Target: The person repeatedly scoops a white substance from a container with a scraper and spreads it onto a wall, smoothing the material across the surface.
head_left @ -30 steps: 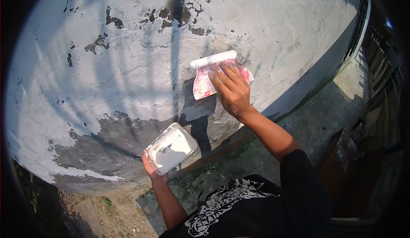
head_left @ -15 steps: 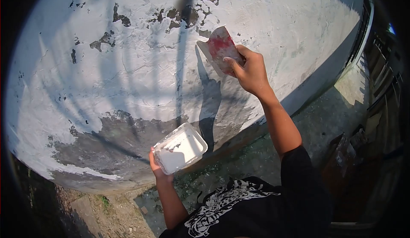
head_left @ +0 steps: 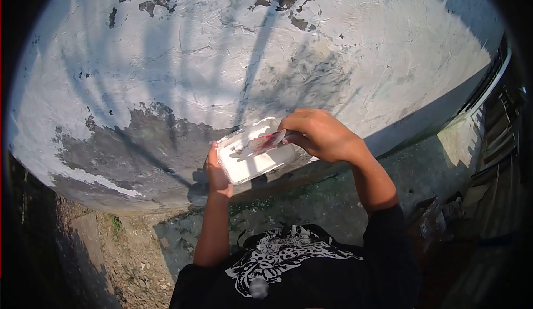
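Note:
My left hand (head_left: 217,171) is closed around the left end of a white plastic tub (head_left: 237,181). White paste (head_left: 256,167) lies inside the tub. Above its right side, my right hand (head_left: 325,135) pinches a flat red, paste-smeared scraper (head_left: 271,141). The scraper's far edge reaches down into the tub; whether it touches the paste is hard to tell. Both hands are in front of a wall (head_left: 183,59) partly coated in white, with a bare grey patch (head_left: 150,145) at lower left and dark flaked spots near the top.
A concrete strip (head_left: 322,192) runs along the wall's foot. Gravelly soil (head_left: 139,248) lies at lower left. Planks and clutter (head_left: 444,214) stand at the right, and a pale pipe (head_left: 497,79) runs by the wall's right corner. Shadows cross the wall.
My right hand has brought the scraper down from the wall to the tub. My left hand has raised the tub slightly, and the view has shifted so the wall sits differently.

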### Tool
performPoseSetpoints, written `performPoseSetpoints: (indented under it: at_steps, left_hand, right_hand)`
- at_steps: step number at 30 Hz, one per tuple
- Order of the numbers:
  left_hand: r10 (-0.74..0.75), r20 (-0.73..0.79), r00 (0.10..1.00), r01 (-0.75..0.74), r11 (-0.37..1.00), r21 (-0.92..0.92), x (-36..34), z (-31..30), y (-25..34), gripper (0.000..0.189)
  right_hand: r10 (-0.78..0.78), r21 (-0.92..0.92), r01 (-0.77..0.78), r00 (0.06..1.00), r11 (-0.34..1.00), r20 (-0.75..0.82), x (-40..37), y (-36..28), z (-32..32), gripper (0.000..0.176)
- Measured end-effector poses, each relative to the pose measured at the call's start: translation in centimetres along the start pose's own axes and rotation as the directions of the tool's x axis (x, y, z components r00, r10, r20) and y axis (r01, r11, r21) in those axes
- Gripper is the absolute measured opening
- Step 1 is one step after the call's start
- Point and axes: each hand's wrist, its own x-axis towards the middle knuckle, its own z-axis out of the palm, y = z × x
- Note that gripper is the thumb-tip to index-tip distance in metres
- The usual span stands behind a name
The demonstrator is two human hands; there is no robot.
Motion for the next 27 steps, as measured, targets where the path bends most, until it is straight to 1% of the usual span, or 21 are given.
performPoseSetpoints:
  at_steps: [1, 3, 4, 5, 7, 8, 9, 10, 11, 12, 13, 14, 15, 17, 18, 21, 22, 23, 25, 26, 27]
  left_hand:
    - [0.038, 0.013, 0.999, -0.038, 0.999, 0.029, 0.0, 0.8, -0.4, 0.045]
    - [0.065, 0.025, 0.998, -0.067, 0.995, 0.078, -0.2, 1.9, -1.2, 0.042]
    - [0.066, -0.004, 0.998, -0.066, 0.992, 0.108, 0.1, 2.0, -1.9, 0.043]
    - [0.066, -0.033, 0.997, -0.061, 0.988, 0.14, 0.3, 2.2, -2.6, 0.045]
    - [0.056, 0.005, 0.998, -0.056, 0.975, 0.216, 0.3, 2.5, -3.7, 0.05]
    - [0.061, -0.056, 0.997, -0.049, 0.98, 0.194, 1.0, 2.0, -5.2, 0.051]
    - [0.066, -0.116, 0.991, -0.045, 0.984, 0.172, 1.3, 2.4, -6.0, 0.052]
    - [0.034, -0.139, 0.99, -0.002, 0.973, 0.229, 1.4, 2.5, -6.5, 0.052]
    - [0.034, -0.136, 0.99, -0.003, 0.975, 0.223, 1.4, 2.7, -7.2, 0.052]
    - [0.006, -0.076, 0.997, 0.006, 0.988, 0.155, 0.9, 3.1, -7.6, 0.051]
    - [-0.014, -0.014, 1.0, 0.015, 0.996, 0.084, 0.3, 3.9, -7.7, 0.051]
    - [0.021, 0.004, 1.0, -0.022, 0.996, 0.084, -0.3, 4.6, -7.8, 0.049]
    - [0.033, 0.003, 0.999, -0.033, 0.997, 0.072, -0.6, 5.1, -7.8, 0.049]
    - [-0.01, 0.007, 1.0, 0.009, 0.994, 0.109, -1.1, 5.8, -8.0, 0.046]
    - [-0.011, 0.001, 1.0, 0.011, 0.994, 0.107, -1.3, 6.2, -7.9, 0.045]
    - [-0.041, 0.029, 0.999, 0.036, 0.987, 0.155, -1.2, 5.7, -8.2, 0.045]
    - [-0.028, 0.028, 0.999, 0.023, 0.988, 0.153, -1.1, 5.8, -8.2, 0.045]
    - [-0.015, 0.039, 0.999, 0.008, 0.987, 0.159, -1.1, 6.0, -8.3, 0.044]
    - [0.013, 0.055, 0.998, -0.023, 0.984, 0.176, -0.8, 6.5, -8.0, 0.044]
    - [0.026, 0.066, 0.997, -0.036, 0.985, 0.17, -0.8, 6.8, -8.0, 0.044]
    - [0.034, 0.074, 0.997, -0.046, 0.986, 0.162, -0.9, 7.0, -8.1, 0.043]
  right_hand:
    - [-0.003, 0.0, 0.003, 1.0, 1.0, 0.007, 0.0, -0.2, 0.8, 0.017]
    - [-0.094, -0.297, 0.103, 0.995, 0.949, 0.044, -0.1, -0.4, 2.1, 0.015]
    - [-0.105, -0.367, 0.126, 0.992, 0.922, 0.076, 0.0, -0.4, 2.6, 0.019]
    - [-0.105, -0.367, 0.126, 0.992, 0.922, 0.076, 0.1, -0.2, 2.8, 0.019]
    - [0.03, -0.429, 0.116, 0.948, 0.896, 0.318, -0.3, 0.2, 2.8, 0.016]
    - [0.036, -0.43, 0.111, 0.947, 0.896, 0.319, -0.6, 0.6, 2.2, 0.016]
    - [0.099, -0.307, 0.009, 0.937, 0.952, 0.334, -0.8, 1.1, 1.2, 0.015]
    - [0.156, -0.183, -0.095, 0.921, 0.978, 0.356, -0.9, 1.7, 0.3, 0.014]
    - [0.158, -0.189, -0.094, 0.921, 0.977, 0.357, -1.2, 2.6, -0.5, 0.014]
    - [0.169, -0.006, -0.177, 0.925, 0.984, 0.34, -1.4, 3.6, -1.4, 0.017]
    - [0.179, 0.177, -0.246, 0.928, 0.953, 0.326, -1.8, 4.6, -2.1, 0.019]
    - [0.276, 0.368, -0.397, 0.899, 0.841, 0.339, -2.6, 5.8, -2.1, 0.023]
    - [0.267, 0.358, -0.388, 0.9, 0.849, 0.344, -3.3, 6.6, -2.1, 0.023]
    - [0.337, 0.534, -0.438, 0.899, 0.724, 0.28, -4.4, 7.4, -2.3, 0.023]
    - [0.353, 0.509, -0.462, 0.886, 0.726, 0.301, -4.7, 7.5, -2.8, 0.024]
    - [0.403, 0.536, -0.473, 0.88, 0.699, 0.25, -5.4, 7.1, -3.6, 0.024]
    - [0.251, 0.466, -0.318, 0.947, 0.826, 0.202, -5.5, 8.4, -3.0, 0.028]
    - [0.24, 0.467, -0.305, 0.951, 0.83, 0.196, -6.1, 9.2, -3.0, 0.028]
    - [0.321, 0.565, -0.373, 0.927, 0.736, 0.193, -6.0, 9.0, -3.2, 0.033]
    - [0.21, 0.596, -0.2, 0.976, 0.778, 0.053, -6.0, 10.2, -2.5, 0.037]
    - [0.203, 0.599, -0.192, 0.978, 0.778, 0.05, -5.6, 9.7, -2.6, 0.037]
